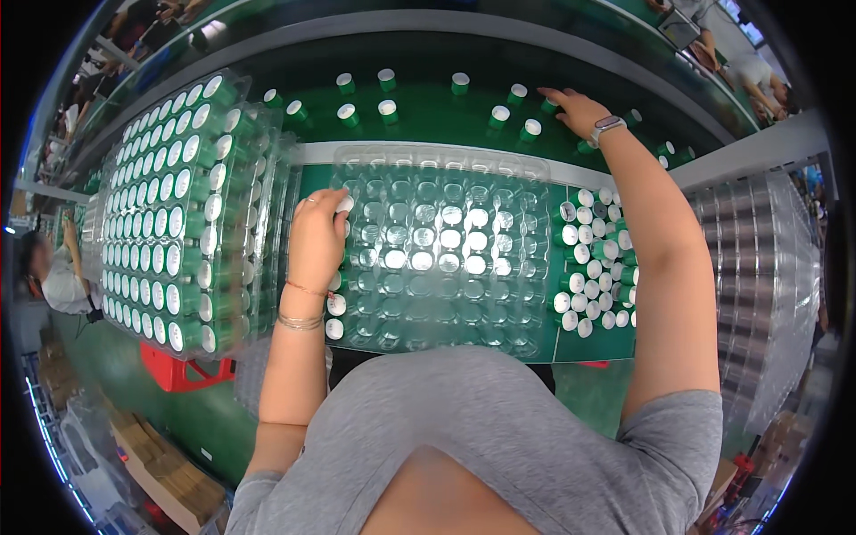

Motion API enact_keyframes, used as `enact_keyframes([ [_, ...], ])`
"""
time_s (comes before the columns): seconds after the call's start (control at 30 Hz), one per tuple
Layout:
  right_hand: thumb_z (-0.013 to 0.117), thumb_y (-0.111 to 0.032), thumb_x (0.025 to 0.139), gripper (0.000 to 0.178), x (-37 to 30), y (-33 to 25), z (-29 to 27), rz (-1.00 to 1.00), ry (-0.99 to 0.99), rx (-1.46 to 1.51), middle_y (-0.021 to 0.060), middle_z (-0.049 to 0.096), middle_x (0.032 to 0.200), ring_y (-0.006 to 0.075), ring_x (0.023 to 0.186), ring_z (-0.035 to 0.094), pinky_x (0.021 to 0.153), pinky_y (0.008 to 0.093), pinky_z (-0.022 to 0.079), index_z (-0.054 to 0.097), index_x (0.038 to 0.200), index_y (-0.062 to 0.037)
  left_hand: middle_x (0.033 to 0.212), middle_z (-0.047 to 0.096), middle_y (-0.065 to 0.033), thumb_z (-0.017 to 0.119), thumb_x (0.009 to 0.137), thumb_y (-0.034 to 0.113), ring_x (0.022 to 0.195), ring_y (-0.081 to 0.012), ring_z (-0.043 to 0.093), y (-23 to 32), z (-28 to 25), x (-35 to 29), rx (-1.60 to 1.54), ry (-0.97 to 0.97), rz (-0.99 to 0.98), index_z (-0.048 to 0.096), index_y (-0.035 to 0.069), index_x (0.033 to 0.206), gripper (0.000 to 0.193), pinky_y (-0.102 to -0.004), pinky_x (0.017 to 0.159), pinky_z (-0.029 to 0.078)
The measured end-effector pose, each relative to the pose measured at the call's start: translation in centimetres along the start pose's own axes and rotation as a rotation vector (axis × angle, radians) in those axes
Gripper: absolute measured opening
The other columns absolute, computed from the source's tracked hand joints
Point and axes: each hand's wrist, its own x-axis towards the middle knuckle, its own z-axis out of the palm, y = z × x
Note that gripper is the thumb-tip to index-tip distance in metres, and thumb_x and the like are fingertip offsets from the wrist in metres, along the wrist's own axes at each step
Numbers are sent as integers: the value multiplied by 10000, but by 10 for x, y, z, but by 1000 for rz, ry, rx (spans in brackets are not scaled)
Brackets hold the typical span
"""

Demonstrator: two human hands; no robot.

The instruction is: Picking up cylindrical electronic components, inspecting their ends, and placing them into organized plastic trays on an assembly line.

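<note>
A clear plastic tray (446, 290) with rows of round pockets lies on the green table before me. At its far left corner my left hand (318, 232) is closed on a small green cylinder with a white top (345, 205). Below that hand, more such cylinders (335, 305) stand in the tray's left column. My right hand (578, 113) reaches to the far right over a dark green belt (419, 116). Its fingers are stretched out beside a green cylinder (549, 105), partly covered by them; contact is hard to make out.
Stacked clear trays full of green cylinders (156, 218) stand at the left. Loose cylinders (593, 259) crowd the table right of the tray, partly behind my right arm. Several more (386, 79) stand along the belt. Piled plastic trays (749, 267) are at the far right.
</note>
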Motion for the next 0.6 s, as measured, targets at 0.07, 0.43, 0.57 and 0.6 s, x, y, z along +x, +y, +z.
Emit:
enact_keyframes([
  [0.07,592,-133,909,533,4,-8,-3,84,-59,-69,172,571,1255,380,1120,577,937,446,482,413,1404,-218,1050,641,-158,637,798,-28,963,-338,590,3,2,0,36,9,22,669,8,1111,317,-397,849,489],
  [0.43,591,-149,914,443,14,-9,6,16,-15,-91,186,632,1111,380,1067,604,890,434,492,463,1339,-145,1021,622,-151,611,830,-22,934,-325,569,8,4,-1,116,-16,44,669,-38,1080,257,-395,844,480],
  [0.57,612,-140,882,509,5,-12,3,-67,127,-17,199,621,1139,374,1076,601,924,429,482,455,1365,-130,1041,623,-146,623,839,23,958,-343,572,7,5,-3,111,15,9,670,-23,1062,232,-404,862,468],
  [0.6,612,-140,882,509,4,-12,0,-62,125,-20,199,621,1139,374,1076,601,924,429,482,455,1365,-130,1040,622,-148,621,844,27,961,-345,571,7,5,-3,99,16,-1,671,-22,1061,228,-403,867,467],
])
